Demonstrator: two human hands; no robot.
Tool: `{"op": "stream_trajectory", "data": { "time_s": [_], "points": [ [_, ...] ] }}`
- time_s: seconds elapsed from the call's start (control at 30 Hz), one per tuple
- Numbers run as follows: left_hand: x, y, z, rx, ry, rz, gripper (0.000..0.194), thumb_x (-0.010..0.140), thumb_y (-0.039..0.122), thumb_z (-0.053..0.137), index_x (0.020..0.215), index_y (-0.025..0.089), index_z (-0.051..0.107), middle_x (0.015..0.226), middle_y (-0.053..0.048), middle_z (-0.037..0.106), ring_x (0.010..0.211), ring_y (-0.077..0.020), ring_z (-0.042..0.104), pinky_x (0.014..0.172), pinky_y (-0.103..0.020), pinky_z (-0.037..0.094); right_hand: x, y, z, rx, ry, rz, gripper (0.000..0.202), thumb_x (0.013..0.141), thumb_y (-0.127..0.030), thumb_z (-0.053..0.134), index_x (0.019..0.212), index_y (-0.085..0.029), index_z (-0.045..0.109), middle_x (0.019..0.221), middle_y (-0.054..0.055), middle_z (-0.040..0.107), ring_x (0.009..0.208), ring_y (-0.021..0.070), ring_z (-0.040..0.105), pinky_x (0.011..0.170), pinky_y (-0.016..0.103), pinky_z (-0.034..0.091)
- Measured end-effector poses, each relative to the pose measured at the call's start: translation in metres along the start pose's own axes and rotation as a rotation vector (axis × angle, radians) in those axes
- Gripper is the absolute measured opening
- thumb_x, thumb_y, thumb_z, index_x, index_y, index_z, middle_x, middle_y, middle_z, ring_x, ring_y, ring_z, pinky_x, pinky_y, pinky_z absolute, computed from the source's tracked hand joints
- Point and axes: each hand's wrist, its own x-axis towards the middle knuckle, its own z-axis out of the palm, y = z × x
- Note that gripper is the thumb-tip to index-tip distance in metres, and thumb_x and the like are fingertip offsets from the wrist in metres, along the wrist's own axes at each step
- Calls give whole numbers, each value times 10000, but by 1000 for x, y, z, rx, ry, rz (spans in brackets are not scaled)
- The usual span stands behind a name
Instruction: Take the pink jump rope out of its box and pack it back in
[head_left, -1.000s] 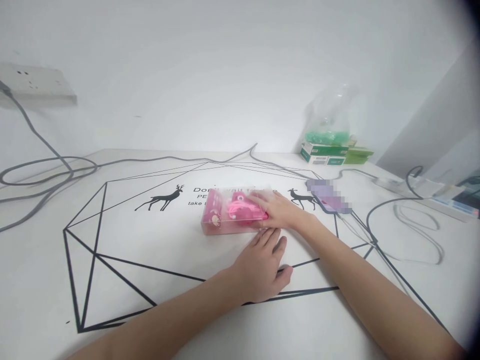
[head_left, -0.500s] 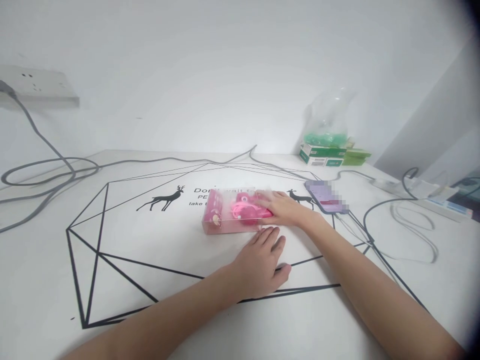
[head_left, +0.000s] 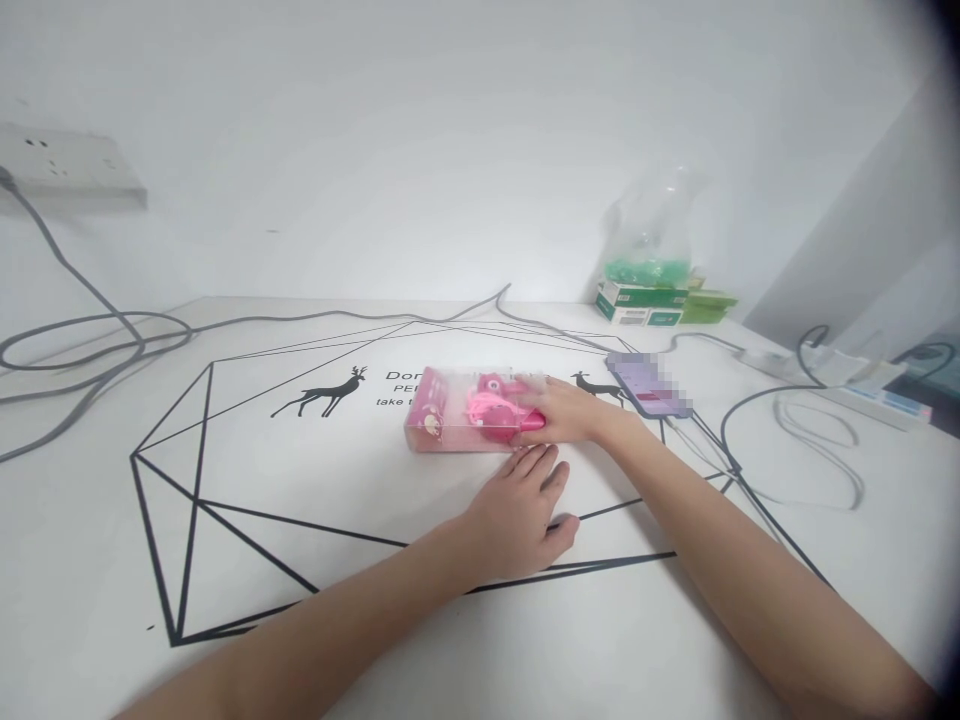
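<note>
A clear plastic box (head_left: 424,425) with a pink printed left end lies on the table. Through its sides I see a rounded pink plastic item (head_left: 499,420) with a pale pink cord coiled over it and a white round detail; its exact kind does not show. My right hand (head_left: 559,408) is at the box's right end, fingers towards the back and thumb towards the front. Its fingertips overlap the box and partly hide it. Just in front of the box, my left hand (head_left: 517,515) lies palm down on the table, fingers outstretched and holding nothing.
The white table cover carries black lines and deer prints. A phone (head_left: 649,385) on a cable lies to the right. Behind it, a clear bag with green contents (head_left: 649,265) sits on small boxes (head_left: 641,300). Grey cables (head_left: 135,345) and a power strip (head_left: 870,405) flank the area.
The whole view has shifted slightly, so everything sits a little higher. Both hands keep nearly the same places by the box, and the pink item shows more sharply.
</note>
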Motion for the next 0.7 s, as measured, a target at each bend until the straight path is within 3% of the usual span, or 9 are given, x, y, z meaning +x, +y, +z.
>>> {"op": "stream_trajectory", "data": {
  "time_s": [0.13,0.37,0.5,0.7],
  "points": [
    [0,0,-1,-7,-10,-3,546,940,392,427,1366,54,478,1457,-202,448,1388,-319,370,1153,-450,284,2,-2,-1,-36,-9,53,653,762,-657,634,1308,-304,574,1337,113,533,1124,348,569,914,465,447],
    [-1,0,-1,-11,-29,-6,554,946,397,410,1376,53,470,1471,-199,433,1394,-312,364,1163,-450,264,-2,-2,-13,-69,-77,140,605,762,-610,643,1292,-324,587,1087,101,591,1000,332,588,831,451,462],
    [-1,-1,3,-18,-5,-4,555,943,397,420,1375,51,473,1472,-203,429,1397,-312,357,1174,-447,244,-3,-3,-16,-55,-114,198,630,736,-657,650,1259,-309,606,1111,116,580,1018,339,582,830,447,463],
    [-2,-2,5,-4,30,17,557,944,390,417,1378,44,467,1469,-207,430,1403,-313,346,1174,-439,246,0,-6,-13,-26,-108,57,621,782,-683,584,1214,-238,587,1203,121,579,1076,324,576,882,411,448]
  ]
}}
